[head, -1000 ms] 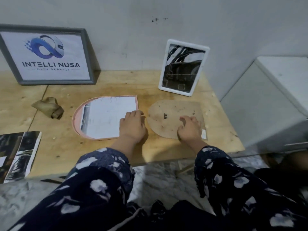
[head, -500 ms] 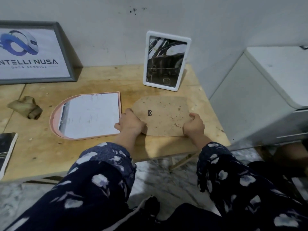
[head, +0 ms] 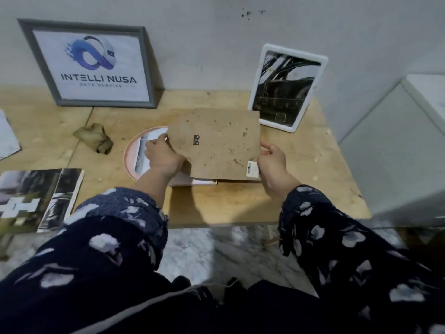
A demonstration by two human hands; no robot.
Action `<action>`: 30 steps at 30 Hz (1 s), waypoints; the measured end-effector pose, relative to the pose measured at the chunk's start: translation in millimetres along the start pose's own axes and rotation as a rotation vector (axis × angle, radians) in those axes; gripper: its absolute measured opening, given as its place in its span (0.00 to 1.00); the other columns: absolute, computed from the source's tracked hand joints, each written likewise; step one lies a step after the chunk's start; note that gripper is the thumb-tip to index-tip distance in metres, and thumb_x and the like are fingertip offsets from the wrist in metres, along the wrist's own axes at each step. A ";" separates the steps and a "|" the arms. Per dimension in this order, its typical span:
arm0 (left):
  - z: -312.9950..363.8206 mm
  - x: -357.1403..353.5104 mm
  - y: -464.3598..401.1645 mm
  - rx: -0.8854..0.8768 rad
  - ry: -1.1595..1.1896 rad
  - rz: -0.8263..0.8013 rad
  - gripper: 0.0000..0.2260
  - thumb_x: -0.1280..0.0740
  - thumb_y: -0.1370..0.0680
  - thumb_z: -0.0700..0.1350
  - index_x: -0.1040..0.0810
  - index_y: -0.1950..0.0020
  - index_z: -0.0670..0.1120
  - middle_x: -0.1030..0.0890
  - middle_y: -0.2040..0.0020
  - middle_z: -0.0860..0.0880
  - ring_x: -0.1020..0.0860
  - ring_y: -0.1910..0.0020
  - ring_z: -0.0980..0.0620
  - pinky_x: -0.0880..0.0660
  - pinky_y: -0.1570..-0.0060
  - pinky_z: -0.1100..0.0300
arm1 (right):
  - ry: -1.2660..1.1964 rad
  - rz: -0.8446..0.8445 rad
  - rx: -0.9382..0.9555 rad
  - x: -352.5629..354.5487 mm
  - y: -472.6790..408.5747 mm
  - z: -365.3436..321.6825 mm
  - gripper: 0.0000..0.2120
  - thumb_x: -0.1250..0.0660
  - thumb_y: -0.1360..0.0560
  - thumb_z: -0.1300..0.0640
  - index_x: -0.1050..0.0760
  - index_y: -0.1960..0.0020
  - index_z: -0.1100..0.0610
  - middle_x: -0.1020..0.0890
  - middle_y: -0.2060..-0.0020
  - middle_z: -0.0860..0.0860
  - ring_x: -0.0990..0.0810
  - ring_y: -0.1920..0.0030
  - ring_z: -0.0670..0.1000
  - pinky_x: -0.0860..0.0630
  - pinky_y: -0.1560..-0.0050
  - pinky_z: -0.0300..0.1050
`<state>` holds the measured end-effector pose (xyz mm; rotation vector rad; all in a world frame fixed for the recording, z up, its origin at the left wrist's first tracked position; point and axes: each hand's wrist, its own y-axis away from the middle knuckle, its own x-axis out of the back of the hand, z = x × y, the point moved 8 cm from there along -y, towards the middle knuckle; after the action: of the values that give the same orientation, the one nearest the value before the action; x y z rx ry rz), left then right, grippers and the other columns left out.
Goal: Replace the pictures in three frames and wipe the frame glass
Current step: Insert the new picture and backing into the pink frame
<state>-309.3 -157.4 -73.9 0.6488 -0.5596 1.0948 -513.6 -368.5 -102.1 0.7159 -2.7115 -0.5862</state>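
Note:
A brown arch-shaped backing board (head: 216, 143) is lifted off the table, held at its left edge by my left hand (head: 163, 157) and at its right edge by my right hand (head: 273, 162). It hangs over the pink arch-shaped frame (head: 128, 155), which lies flat with a white sheet inside and is mostly hidden by the board. A white frame (head: 287, 86) with a dark picture stands against the wall behind. A grey frame (head: 94, 65) with a logo print leans at the back left. A crumpled tan cloth (head: 95, 138) lies left of the pink frame.
Dark photo prints (head: 36, 198) lie at the wooden table's (head: 313, 165) front left, and a white sheet (head: 7, 138) pokes in at the far left. A pale cabinet (head: 397, 153) stands right of the table. Marble floor shows below the front edge.
The backing board lay flat on the table to the right of the pink frame. Both hands gripped its edges, lifted it and carried it left over the frame.

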 end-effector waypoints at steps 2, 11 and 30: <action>-15.5 23.6 -6.7 0.016 -0.004 0.060 0.33 0.25 0.32 0.44 0.31 0.29 0.50 0.34 0.31 0.42 0.35 0.31 0.40 0.33 0.32 0.47 | -0.046 -0.042 -0.024 -27.8 4.4 -0.5 0.22 0.34 0.25 0.62 0.30 0.32 0.53 0.19 0.45 0.53 0.17 0.51 0.54 0.19 0.49 0.53; -73.1 69.6 -31.0 0.101 0.024 0.084 0.31 0.23 0.33 0.43 0.28 0.31 0.46 0.32 0.33 0.39 0.33 0.33 0.38 0.34 0.32 0.52 | 0.062 -0.122 -0.013 -95.3 24.1 4.2 0.19 0.36 0.24 0.65 0.28 0.33 0.57 0.18 0.48 0.52 0.17 0.53 0.51 0.19 0.50 0.49; -85.1 52.1 -44.4 0.040 -0.255 -0.146 0.28 0.28 0.27 0.46 0.34 0.31 0.42 0.40 0.33 0.40 0.41 0.32 0.39 0.39 0.32 0.47 | 0.861 -0.177 0.093 -116.1 30.5 13.7 0.39 0.41 0.28 0.74 0.49 0.23 0.52 0.28 0.33 0.54 0.24 0.53 0.51 0.25 0.59 0.42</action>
<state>-241.4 -77.8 -105.0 0.8585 -0.6987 0.8937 -433.5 -279.7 -118.8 0.9602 -1.8926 -0.1207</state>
